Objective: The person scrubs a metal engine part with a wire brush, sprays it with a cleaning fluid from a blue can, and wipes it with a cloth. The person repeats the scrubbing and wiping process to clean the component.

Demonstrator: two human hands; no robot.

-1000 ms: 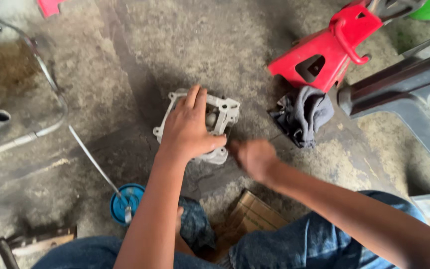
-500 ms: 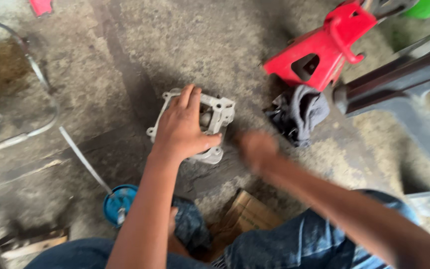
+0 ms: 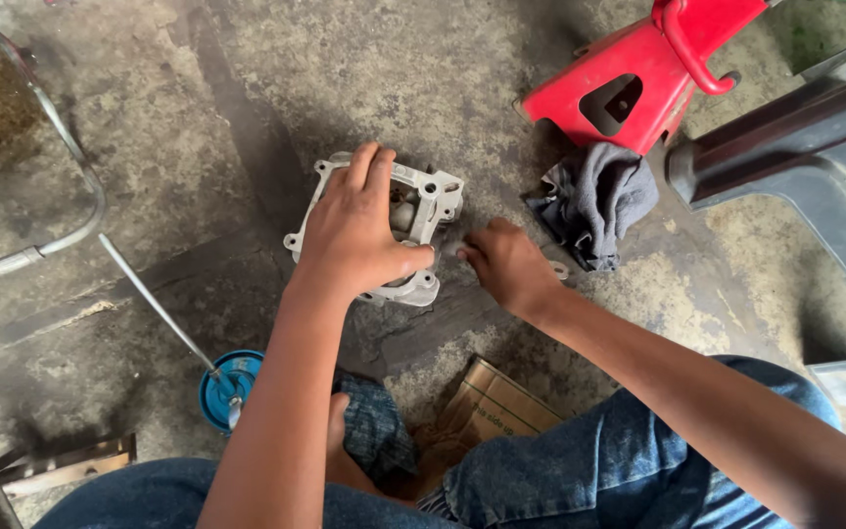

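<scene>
While the person sat on the stained concrete floor (image 3: 188, 88), a bent metal tube (image 3: 70, 157) lay at the far left, and a blue round tin (image 3: 227, 392) with a thin rod (image 3: 154, 304) in it stood near the left knee. At the middle lay the grey cast-metal housing (image 3: 433, 196), flat on the floor. The left hand (image 3: 359, 230) rested on top of it, fingers spread and thumb against its near edge, pressing rather than gripping. The housing looked stiff and quite heavy, probably a little oily, so its outer flanges with the bolt holes seemed the best place to hold. Just beside its right edge was the right hand (image 3: 506, 264), fingers curled toward the floor; whether it pinched some small part could not be told. Further right lay a dark grey rag (image 3: 599, 196) and a red jack stand (image 3: 638, 78).
</scene>
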